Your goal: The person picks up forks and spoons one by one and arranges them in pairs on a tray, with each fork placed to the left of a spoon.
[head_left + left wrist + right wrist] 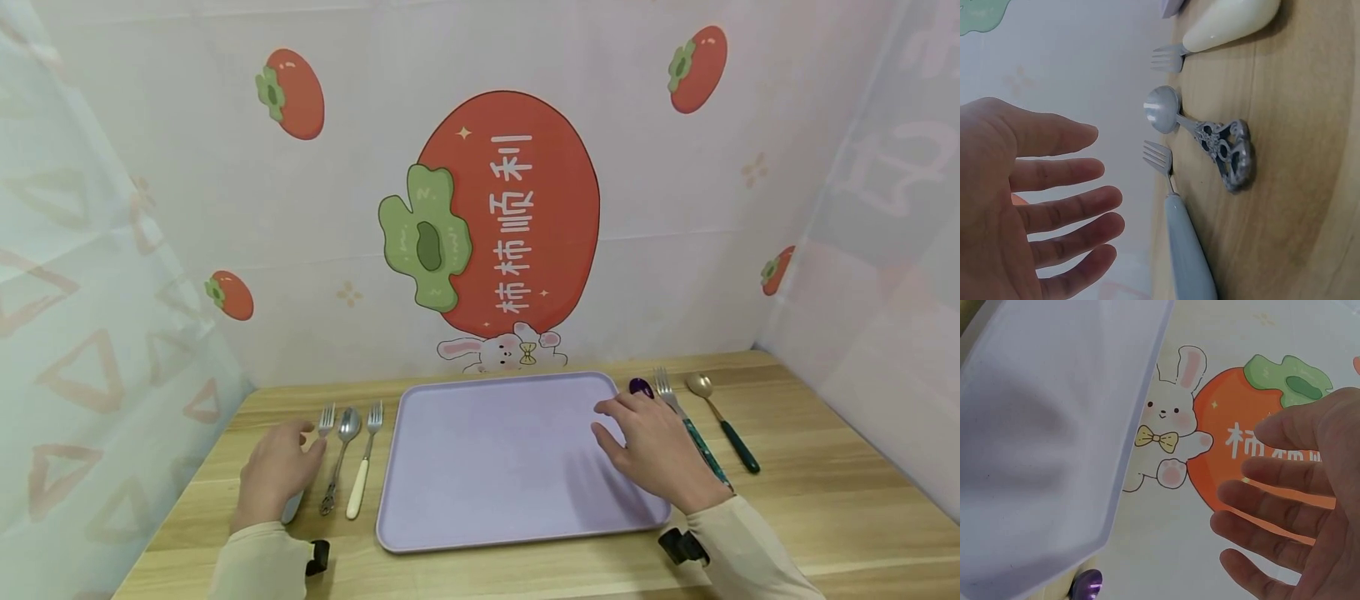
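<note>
My left hand hovers above a fork with a grey-blue handle, its fingers loosely extended and holding nothing. Beside that fork lie a silver spoon with an ornate openwork handle and a fork with a cream handle. Over the right edge of a lilac tray is my right hand, fingers spread and nothing in them. It partly hides a purple spoon. Just right of this hand lie a fork with a green patterned handle and a spoon with a dark green handle.
A wooden table carries the tray and the cutlery on both its sides. Behind it rises a white backdrop printed with persimmons and a rabbit. Pale fabric walls close off the left and right sides.
</note>
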